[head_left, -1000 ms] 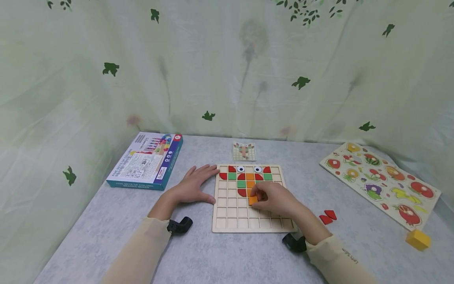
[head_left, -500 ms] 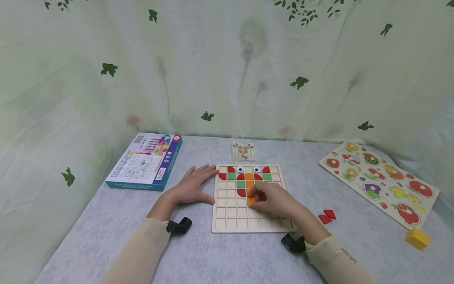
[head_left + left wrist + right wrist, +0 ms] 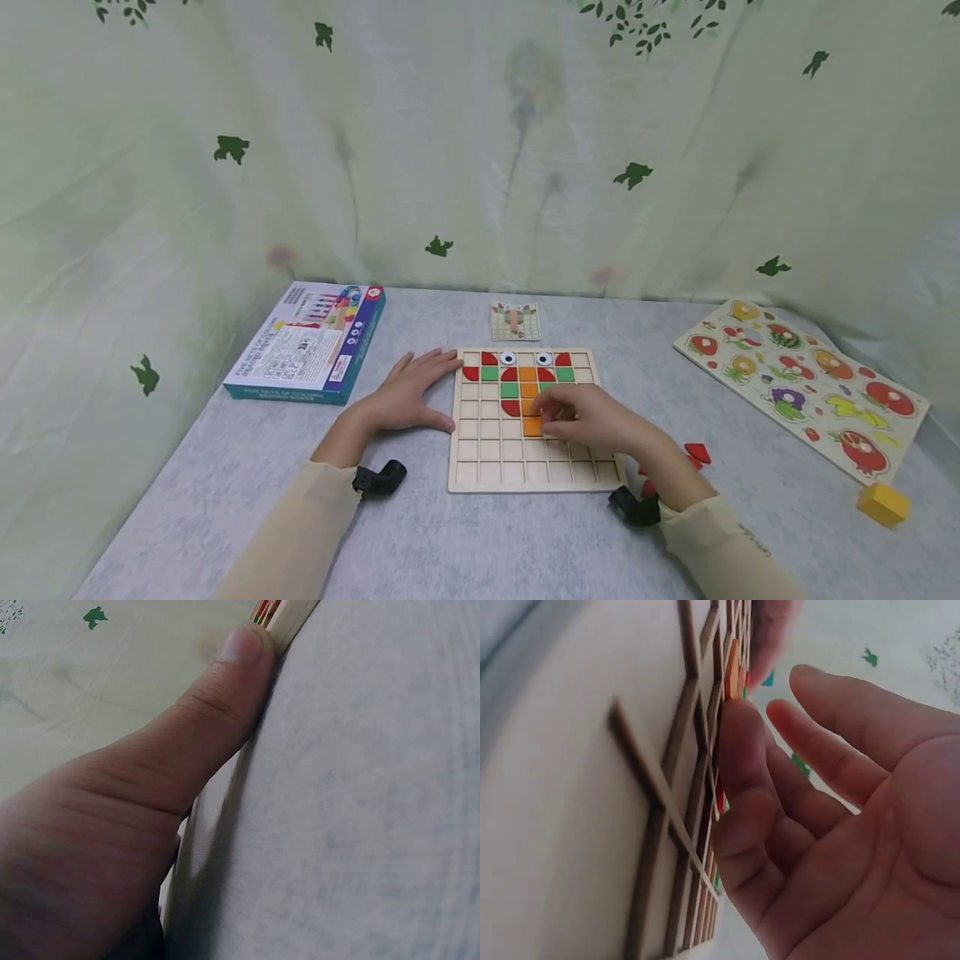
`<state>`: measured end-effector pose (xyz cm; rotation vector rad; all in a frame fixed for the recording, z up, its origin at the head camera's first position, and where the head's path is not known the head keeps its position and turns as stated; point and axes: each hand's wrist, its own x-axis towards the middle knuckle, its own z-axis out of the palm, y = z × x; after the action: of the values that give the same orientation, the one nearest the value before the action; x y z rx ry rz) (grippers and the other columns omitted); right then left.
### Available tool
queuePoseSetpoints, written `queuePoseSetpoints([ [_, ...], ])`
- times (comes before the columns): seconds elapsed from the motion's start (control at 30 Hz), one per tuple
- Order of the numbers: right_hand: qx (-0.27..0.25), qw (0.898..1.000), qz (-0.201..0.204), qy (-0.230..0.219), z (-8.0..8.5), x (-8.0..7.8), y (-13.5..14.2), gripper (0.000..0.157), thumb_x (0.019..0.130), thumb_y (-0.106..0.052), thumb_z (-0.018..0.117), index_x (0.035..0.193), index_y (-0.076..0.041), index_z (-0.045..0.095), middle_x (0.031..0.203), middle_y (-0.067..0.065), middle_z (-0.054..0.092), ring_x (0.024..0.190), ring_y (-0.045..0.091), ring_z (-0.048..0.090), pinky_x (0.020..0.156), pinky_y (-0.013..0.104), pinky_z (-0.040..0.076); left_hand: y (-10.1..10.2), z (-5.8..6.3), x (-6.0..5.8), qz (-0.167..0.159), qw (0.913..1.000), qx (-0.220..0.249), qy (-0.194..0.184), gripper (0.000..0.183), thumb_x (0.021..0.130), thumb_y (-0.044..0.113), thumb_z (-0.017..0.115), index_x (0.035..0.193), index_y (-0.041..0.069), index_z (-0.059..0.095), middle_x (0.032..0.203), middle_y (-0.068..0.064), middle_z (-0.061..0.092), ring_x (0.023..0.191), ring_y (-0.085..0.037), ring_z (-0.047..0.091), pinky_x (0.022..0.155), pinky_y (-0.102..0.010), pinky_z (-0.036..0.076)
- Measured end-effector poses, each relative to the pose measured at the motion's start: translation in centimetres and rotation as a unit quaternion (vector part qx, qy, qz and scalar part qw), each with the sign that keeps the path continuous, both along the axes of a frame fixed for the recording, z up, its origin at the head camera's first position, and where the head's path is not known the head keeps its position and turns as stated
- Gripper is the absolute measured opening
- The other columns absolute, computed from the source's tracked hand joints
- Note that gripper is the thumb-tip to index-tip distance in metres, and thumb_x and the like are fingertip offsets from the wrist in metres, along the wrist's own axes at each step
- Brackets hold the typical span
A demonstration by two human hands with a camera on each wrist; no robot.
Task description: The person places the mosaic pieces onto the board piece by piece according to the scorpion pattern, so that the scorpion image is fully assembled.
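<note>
My left hand (image 3: 408,392) lies with fingers spread at the left side of the wooden grid board (image 3: 480,475). Its thumb (image 3: 225,697) presses against the board's edge in the left wrist view. My right hand (image 3: 588,417) is low over the board, fingers loosely bent, with a gap between thumb and fingers. Right by its fingertips, an orange square tile (image 3: 532,427) sits in a cell at the bottom of a column of orange tiles. Red, green and eye tiles fill cells higher up, some hidden behind the right hand.
A small pattern card (image 3: 515,322) lies behind the board. The boxed toy (image 3: 300,342) is at left. Loose red pieces (image 3: 697,452) lie right of the board, partly behind the right wrist. Farther right are a fruit puzzle board (image 3: 806,375) and a yellow block (image 3: 883,505).
My right hand has drawn slightly right from the orange tile, its fingers loosening, so the tile shows more fully in its cell. The left hand stays put.
</note>
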<state>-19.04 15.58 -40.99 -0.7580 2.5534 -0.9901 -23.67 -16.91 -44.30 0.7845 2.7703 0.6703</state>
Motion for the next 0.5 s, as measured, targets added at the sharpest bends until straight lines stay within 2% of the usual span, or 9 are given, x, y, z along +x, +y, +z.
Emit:
queuePoseSetpoints([
  [0.2,-0.008,0.999,0.020,-0.044,0.8,0.1,0.8,0.023,0.096,-0.017,0.067,0.119,-0.016,0.067,0.104,0.000,0.071,0.087,0.014,0.065,0.076,0.024,0.056,-0.1,-0.1,-0.1,0.003,1.0000,-0.002,-0.001,0.108,0.071,0.067,0.078,0.158,0.024,0.030,0.168,-0.001,0.024,0.158,-0.029,0.011,0.126,-0.059,-0.001],
  [0.3,-0.005,0.999,0.019,-0.049,1.1,0.1,1.6,0.025,0.096,-0.018,0.067,0.120,-0.016,0.067,0.108,0.001,0.071,0.088,0.015,0.064,0.077,0.025,0.055,-0.1,-0.3,-0.1,0.005,1.0000,-0.005,-0.002,0.109,0.071,0.068,0.078,0.158,0.025,0.030,0.168,-0.001,0.023,0.158,-0.028,0.011,0.126,-0.059,-0.002],
  [0.37,0.001,0.999,0.010,-0.044,1.2,0.1,2.3,0.025,0.096,-0.018,0.067,0.121,-0.017,0.067,0.108,0.000,0.070,0.087,0.016,0.064,0.075,0.025,0.055,-0.1,-0.3,-0.1,0.006,1.0000,-0.006,-0.003,0.109,0.070,0.068,0.078,0.158,0.025,0.030,0.168,0.000,0.023,0.158,-0.027,0.010,0.126,-0.058,-0.002],
  [0.5,0.018,0.999,-0.034,-0.031,1.5,0.0,4.1,0.025,0.095,-0.019,0.068,0.120,-0.018,0.067,0.106,-0.001,0.069,0.087,0.018,0.062,0.072,0.026,0.054,-0.1,-0.2,-0.1,0.005,1.0000,-0.006,0.000,0.109,0.070,0.069,0.078,0.158,0.025,0.030,0.168,-0.001,0.024,0.158,-0.028,0.011,0.126,-0.059,-0.002],
])
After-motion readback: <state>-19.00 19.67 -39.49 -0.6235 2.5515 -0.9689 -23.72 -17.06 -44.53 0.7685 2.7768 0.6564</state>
